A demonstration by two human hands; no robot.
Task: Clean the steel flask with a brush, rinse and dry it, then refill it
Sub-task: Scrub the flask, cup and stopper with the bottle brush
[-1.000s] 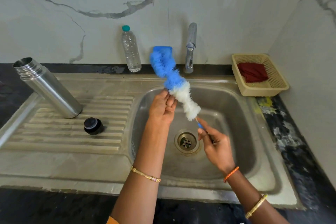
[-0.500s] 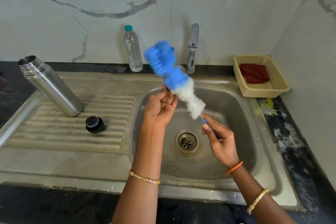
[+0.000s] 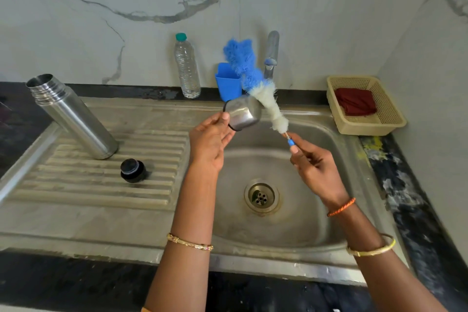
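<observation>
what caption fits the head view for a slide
Left hand holds a small steel cup lid while right hand holds a blue-and-white bottle brush over the steel sink.

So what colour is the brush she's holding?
The brush is blue at the far end and white nearer the handle, seen in the head view.

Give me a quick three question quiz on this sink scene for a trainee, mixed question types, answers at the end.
1. True or false: the flask is in the basin.
2. Which hand grips the brush? A) left B) right
3. Fill in: the left hand holds a steel ____.

Key: 1. False, it stands on the drainboard. 2. B, the right hand. 3. cup.
</observation>
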